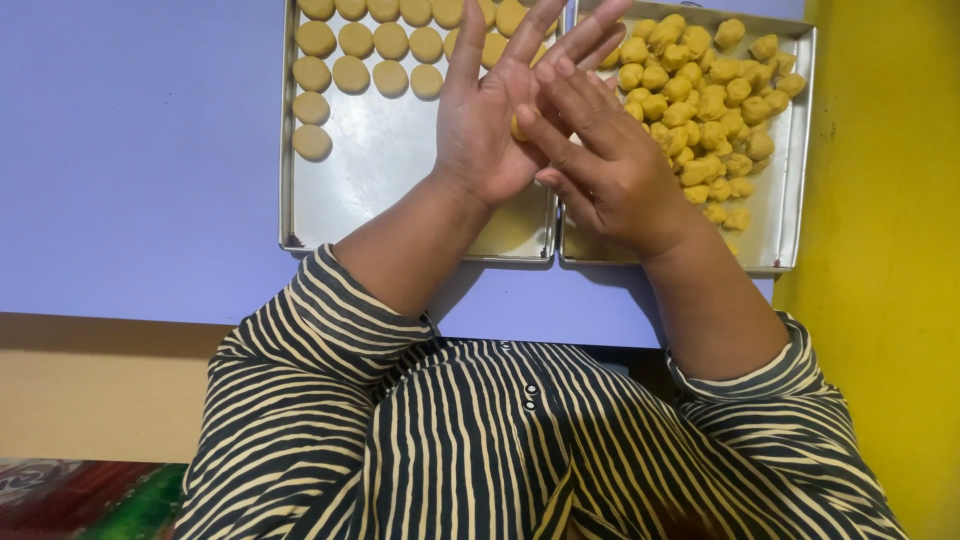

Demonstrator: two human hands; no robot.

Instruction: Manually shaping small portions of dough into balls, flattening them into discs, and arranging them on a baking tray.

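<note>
- A person in a black-and-cream striped top presses a small yellow dough piece (517, 127) between both palms, above the seam where two shallow metal trays meet.
- The left hand (490, 115) is flat, fingers spread and pointing away from the body; the right hand (610, 165) lies across it, fingers straight, trapping the dough. Only a sliver of dough shows, so its shape and long axis cannot be told.
- The left tray (400, 180), dull and smooth, carries neat rows of flattened round discs (352, 72) along its far and left edges; its near half is bare metal.
- The right tray (780, 225) touches the left tray's edge and holds a loose heap of lumpy dough balls (700, 110).
- Both trays sit on a lilac tabletop (140, 150), with open surface left of the left tray.
</note>
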